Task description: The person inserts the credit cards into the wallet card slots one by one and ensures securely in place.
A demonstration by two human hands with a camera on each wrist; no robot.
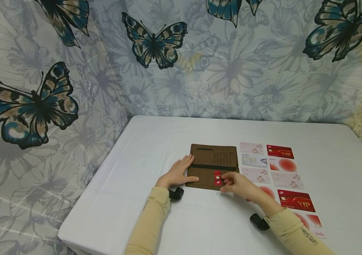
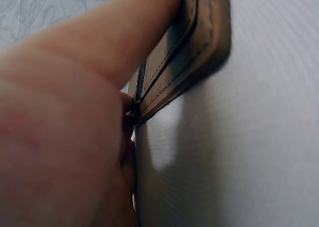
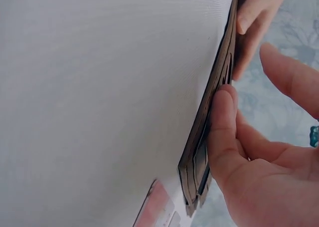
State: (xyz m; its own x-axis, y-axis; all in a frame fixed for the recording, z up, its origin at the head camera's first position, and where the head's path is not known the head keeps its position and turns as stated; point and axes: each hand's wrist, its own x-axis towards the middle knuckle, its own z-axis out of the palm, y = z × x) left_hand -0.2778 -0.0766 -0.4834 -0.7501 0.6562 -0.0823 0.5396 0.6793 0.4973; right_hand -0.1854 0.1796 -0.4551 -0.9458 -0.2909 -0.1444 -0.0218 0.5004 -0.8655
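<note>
An unfolded brown wallet lies on the white table, its card slots in the far half. A narrow red strip with white marks shows in the near half. My left hand rests on the wallet's left edge, fingers extended and thumb laid across the near half. At the near right corner is my right hand, its index fingertip beside the red strip. In the right wrist view, the thumb touches the wallet while the index finger stands raised and apart; nothing shows between them.
Two columns of cards lie right of the wallet, among them a red VIP card, another VIP card and a silver card. My right forearm passes over the nearer ones. Butterfly-patterned cloth hangs behind the table.
</note>
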